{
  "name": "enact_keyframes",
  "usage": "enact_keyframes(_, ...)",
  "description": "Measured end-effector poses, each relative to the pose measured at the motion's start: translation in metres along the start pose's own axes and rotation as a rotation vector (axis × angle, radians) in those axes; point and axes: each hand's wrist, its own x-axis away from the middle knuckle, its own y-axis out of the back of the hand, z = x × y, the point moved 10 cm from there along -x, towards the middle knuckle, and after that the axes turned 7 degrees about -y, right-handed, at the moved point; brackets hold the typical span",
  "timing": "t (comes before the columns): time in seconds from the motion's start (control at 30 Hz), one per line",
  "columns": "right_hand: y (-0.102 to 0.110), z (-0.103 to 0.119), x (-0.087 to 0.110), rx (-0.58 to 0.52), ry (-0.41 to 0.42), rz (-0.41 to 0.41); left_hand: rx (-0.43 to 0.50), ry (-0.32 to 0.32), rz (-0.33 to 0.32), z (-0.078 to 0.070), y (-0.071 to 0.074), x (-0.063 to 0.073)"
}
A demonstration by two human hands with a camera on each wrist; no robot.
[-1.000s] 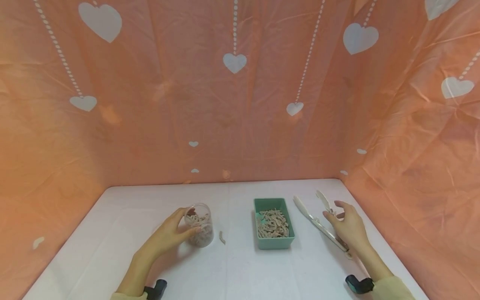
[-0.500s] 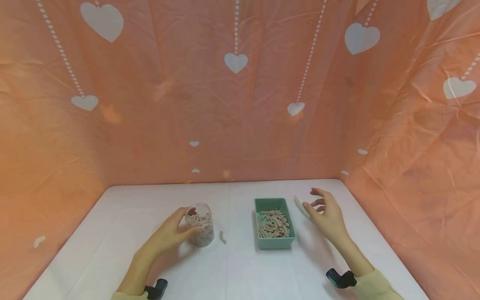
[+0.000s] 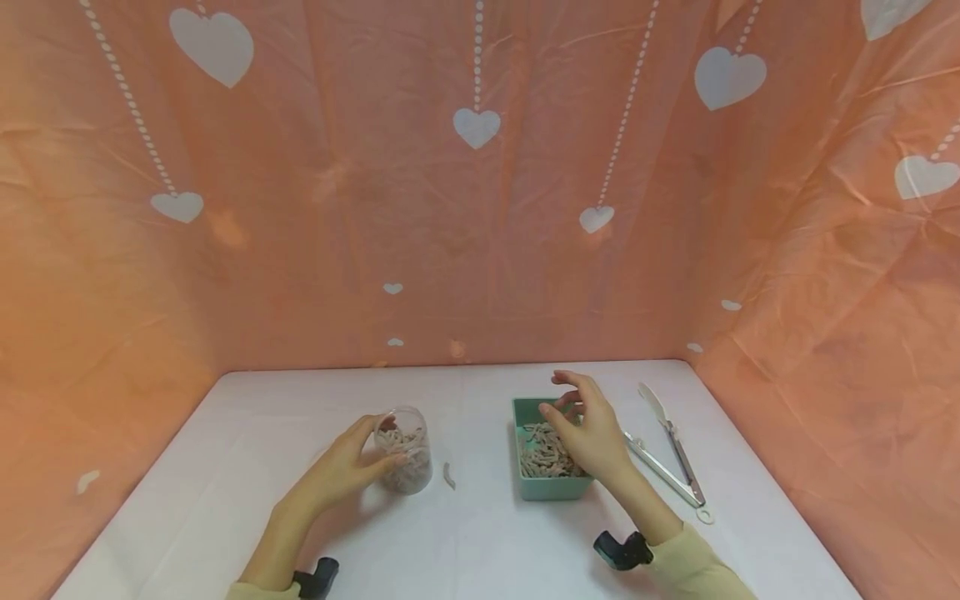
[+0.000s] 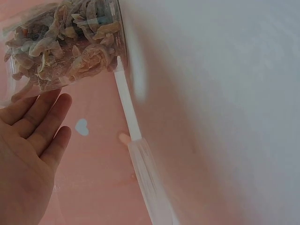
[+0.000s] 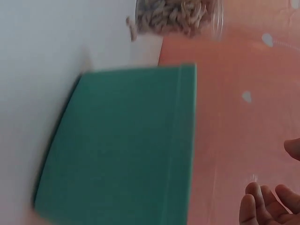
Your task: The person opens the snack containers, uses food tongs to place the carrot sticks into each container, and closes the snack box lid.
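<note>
My left hand point(image 3: 341, 468) holds a clear plastic jar point(image 3: 408, 475) upright on the table, thumb on the near side and fingers round the back. Shrivelled greyish-brown strips fill much of the jar, seen closer in the left wrist view. A green rectangular tray point(image 3: 551, 490) of similar strips point(image 3: 546, 450) stands right of centre. Over its right side hangs my right hand point(image 3: 600, 437), fingers loosely bent and nothing between them. Its forearm covers part of the tray's right edge. In the right wrist view the fingers point(image 5: 255, 206) are beyond the tray's rim.
One loose strip point(image 3: 448, 476) lies on the white table point(image 3: 480, 550) between jar and tray. Metal tongs with pale tips point(image 3: 684, 458) lie spread on the right, partly behind the right hand. Orange cloth with white hearts point(image 3: 337, 250) walls the back and sides.
My right hand has moved left from over the tongs to over the green tray, uncovering most of the tongs. The left hand and jar have stayed in place.
</note>
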Motion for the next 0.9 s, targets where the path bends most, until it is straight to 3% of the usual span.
enact_keyframes(0.4,-0.057,0.02,-0.001,-0.107,-0.021,0.079,-0.015,-0.01,-0.003,-0.002,0.005,0.002)
enact_keyframes(0.67,-0.089,0.025,0.0,-0.191,-0.074,0.131,-0.045,-0.059,-0.061,-0.002,0.029,0.007)
enact_keyframes(0.9,-0.118,0.033,0.004,-0.23,-0.067,0.203,-0.071,-0.019,-0.082,0.009,0.051,0.014)
